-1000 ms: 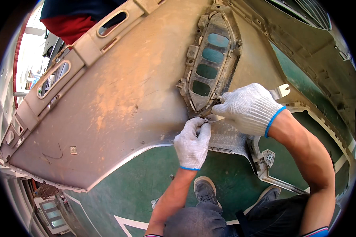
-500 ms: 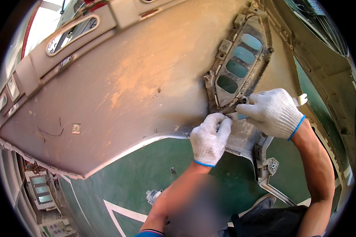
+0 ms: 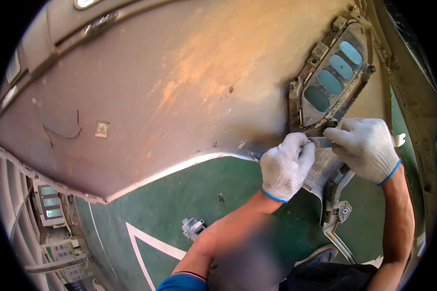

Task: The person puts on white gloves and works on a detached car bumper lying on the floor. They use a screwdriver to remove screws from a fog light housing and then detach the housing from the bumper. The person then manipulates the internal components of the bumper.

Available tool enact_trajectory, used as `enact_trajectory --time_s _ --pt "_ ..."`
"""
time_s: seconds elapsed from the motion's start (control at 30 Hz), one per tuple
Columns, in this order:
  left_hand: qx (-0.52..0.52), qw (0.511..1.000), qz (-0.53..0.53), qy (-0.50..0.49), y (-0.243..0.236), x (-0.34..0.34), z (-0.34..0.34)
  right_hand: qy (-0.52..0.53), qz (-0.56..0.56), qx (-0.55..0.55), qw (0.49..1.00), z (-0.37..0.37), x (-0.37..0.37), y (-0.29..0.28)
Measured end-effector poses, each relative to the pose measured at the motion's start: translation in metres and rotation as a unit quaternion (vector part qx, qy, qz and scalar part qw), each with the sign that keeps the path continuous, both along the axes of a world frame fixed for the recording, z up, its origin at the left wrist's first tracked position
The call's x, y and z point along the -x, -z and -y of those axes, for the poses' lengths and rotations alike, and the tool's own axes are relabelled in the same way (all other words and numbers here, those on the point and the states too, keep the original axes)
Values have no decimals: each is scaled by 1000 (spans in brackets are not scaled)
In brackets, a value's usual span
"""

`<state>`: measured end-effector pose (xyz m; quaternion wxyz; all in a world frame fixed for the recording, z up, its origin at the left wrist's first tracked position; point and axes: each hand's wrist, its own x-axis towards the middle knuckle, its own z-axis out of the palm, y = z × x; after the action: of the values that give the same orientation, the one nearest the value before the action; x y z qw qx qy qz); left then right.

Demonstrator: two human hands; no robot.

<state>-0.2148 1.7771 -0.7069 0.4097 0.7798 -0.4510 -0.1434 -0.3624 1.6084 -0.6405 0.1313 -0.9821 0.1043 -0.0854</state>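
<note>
My right hand [image 3: 365,148], in a white knit glove with a blue cuff, is closed around a flat pry tool [image 3: 399,140] with a pale forked end. The tool's flat blade reaches left out of the fist, close to my left fingertips. My left hand [image 3: 287,167], gloved alike, is pinched at the lower end of a dirty dark vent frame [image 3: 320,116]. What lies between its fingertips is hidden. The frame has several oval openings and is set on the inner side of a large, dusty vehicle body panel [image 3: 145,111].
A metal bracket arm [image 3: 332,213] hangs below the panel. On the green floor [image 3: 145,213] with white lines lie a small grey-white part [image 3: 193,228] and a tiny dark piece [image 3: 221,197]. My shoe [image 3: 320,254] is at the bottom. Another part with windows [image 3: 51,203] stands at the far left.
The view has shifted, so the panel and vent frame appear farther right. Both hands stay at the frame's lower end, with the pry tool still in my right hand.
</note>
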Motion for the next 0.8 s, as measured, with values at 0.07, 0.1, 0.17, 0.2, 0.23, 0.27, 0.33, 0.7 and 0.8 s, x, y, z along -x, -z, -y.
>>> enact_trajectory --time_s 0.07,0.1,0.17,0.2,0.23,0.27,0.33,0.7,0.8 --pt "30 997 73 27 9 -2 2 -5 -10 -24 1000 5 0 2" --pt "30 998 49 10 9 0 2 -5 -3 -6 1000 4 -2 1" --pt "31 999 1 -25 8 2 3 -4 11 31 999 -1 -4 1" --pt "35 999 36 17 9 -2 3 11 -5 63 998 -7 -5 -3" --pt "32 999 -2 3 7 -1 2 11 5 22 1000 -5 -6 -3" --pt "29 999 -40 -12 4 1 2 11 15 -20 1000 -1 -6 0" --pt "44 997 -60 -27 3 6 3 21 30 -96 995 1 -3 6" --pt "95 923 -373 -24 -34 -2 -16 29 44 35 998 -30 0 -27" --pt "16 971 -235 36 -81 -31 -80 23 77 -74 994 -24 17 -35"
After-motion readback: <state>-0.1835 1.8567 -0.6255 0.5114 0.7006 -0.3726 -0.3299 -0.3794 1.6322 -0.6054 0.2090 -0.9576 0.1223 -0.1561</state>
